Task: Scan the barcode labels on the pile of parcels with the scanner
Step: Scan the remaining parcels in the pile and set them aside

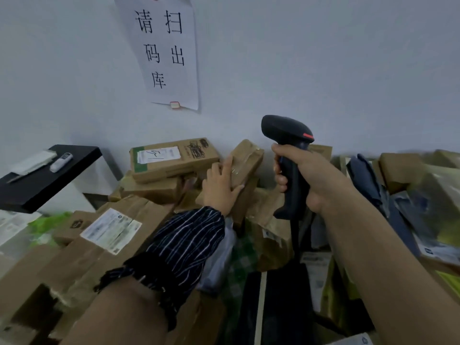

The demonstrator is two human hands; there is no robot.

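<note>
The right hand [316,185] is clamping its grip round the scanner [288,155], above the pile [154,212]. The left hand [220,188], grip apart, is pressing a tilted parcel [246,155] at the pile's far edge. Its label is not showing, so the scan may fail; the parcel may slide.

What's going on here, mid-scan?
A person is working through a pile of parcels. The left hand lies flat against a tilted brown cardboard parcel by the white wall; the right hand grips a black handheld barcode scanner, raised beside it. No label shows on that parcel's visible face.
</note>
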